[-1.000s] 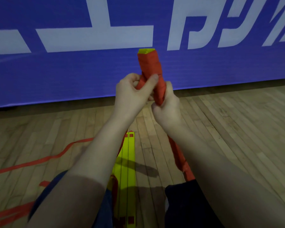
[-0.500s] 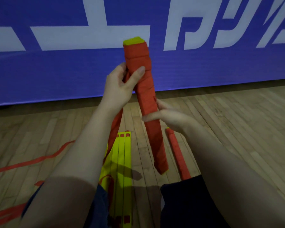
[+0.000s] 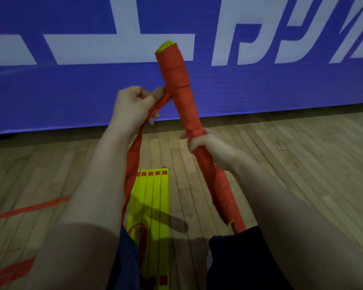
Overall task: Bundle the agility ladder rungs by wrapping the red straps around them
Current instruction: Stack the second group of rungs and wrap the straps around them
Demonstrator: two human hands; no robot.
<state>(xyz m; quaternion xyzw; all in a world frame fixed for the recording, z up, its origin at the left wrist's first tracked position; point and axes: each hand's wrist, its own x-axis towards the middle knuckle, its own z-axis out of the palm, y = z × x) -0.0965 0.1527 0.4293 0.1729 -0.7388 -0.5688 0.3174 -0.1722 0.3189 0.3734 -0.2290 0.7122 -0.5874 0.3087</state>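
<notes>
A long bundle of yellow rungs [image 3: 181,95] wrapped in red strap stands tilted in the air, yellow tips showing at its top end. My right hand [image 3: 205,144] grips the bundle around its middle. My left hand [image 3: 134,104] pinches the loose red strap [image 3: 134,158] just left of the bundle's upper part; the strap hangs down from that hand to the floor. Several flat yellow rungs [image 3: 153,197] with red strap slots lie side by side on the floor between my knees.
I sit on a wooden floor [image 3: 291,164] facing a blue banner wall [image 3: 71,91] with white lettering. More red strap [image 3: 27,209] trails across the floor at the left. My dark-clothed knees [image 3: 239,260] frame the bottom of the view.
My right hand slid down and closed around the bundle's middle. My left hand came off the bundle and pulled the loose strap out to the left. The bundle tilted more.
</notes>
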